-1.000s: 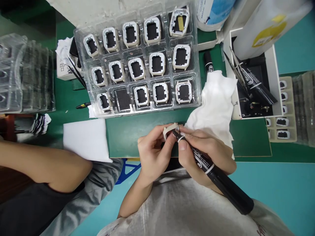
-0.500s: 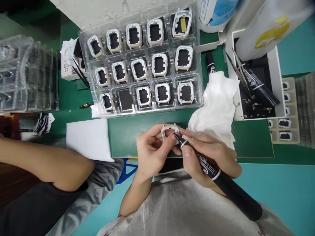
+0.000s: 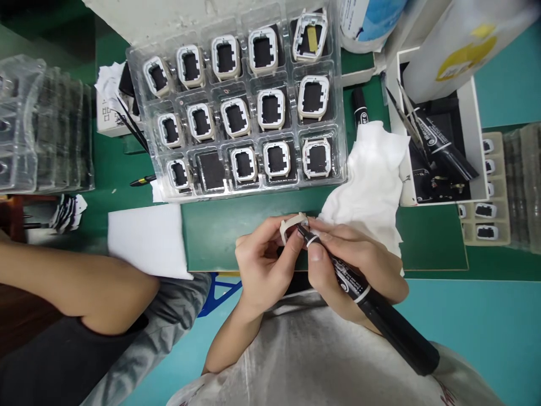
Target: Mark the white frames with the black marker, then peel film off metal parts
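Far left of the grip, stacked clear trays (image 3: 46, 129) run out of the picture; below them a co-worker's forearm (image 3: 76, 282) is cut off at the edge, its hand out of sight. Nearer, left of the grip, lies a white pad (image 3: 146, 242). Beyond the grip stands a clear tray (image 3: 220, 193) of pale frames. The left hand (image 3: 264, 268) is pinched on another pale frame (image 3: 295, 221), held up on edge; thumb and fingers cover much of its lower part. Just right, the right hand (image 3: 361, 254) is closed around a black marker (image 3: 376, 310), tip within the frame's outline; whether it touches cannot be told. Past the right hand a white cloth (image 3: 372, 175) is partly covered by it. Farther right, a white box (image 3: 406, 186) holds tweezers (image 3: 412, 121), and a pale tray (image 3: 499, 189) is half hidden behind.
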Demonstrator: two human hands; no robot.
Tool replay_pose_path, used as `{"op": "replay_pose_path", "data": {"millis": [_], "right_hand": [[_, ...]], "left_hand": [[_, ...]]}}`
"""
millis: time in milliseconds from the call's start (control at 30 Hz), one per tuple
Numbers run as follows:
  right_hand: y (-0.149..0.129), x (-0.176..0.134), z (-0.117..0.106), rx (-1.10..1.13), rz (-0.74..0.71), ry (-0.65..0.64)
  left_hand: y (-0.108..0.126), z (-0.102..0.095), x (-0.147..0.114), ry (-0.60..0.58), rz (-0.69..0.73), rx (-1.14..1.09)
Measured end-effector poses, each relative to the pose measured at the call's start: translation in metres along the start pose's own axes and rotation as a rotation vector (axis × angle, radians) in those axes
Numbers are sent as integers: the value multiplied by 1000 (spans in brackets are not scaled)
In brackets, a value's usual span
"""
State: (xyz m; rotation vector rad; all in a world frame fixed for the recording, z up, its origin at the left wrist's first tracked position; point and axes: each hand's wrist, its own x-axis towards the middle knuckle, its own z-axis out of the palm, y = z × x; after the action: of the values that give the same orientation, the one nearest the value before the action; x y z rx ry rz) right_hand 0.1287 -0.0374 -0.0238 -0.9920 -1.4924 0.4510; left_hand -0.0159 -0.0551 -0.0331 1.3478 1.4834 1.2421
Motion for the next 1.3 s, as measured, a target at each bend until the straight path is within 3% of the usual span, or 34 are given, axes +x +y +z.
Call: {"op": "replay_pose_path", "data": {"millis": [500,967,1300], "right_hand": [[-1,1,1,-3,-8,6],[-5,1,-1,11,25,-13],[-1,-2,1,-24,13,10]], "left_hand": [[-1,0,-1,13,20,-1],[3,-5,5,-71,-146,-184],[2,0,0,-8,37,32]]}}
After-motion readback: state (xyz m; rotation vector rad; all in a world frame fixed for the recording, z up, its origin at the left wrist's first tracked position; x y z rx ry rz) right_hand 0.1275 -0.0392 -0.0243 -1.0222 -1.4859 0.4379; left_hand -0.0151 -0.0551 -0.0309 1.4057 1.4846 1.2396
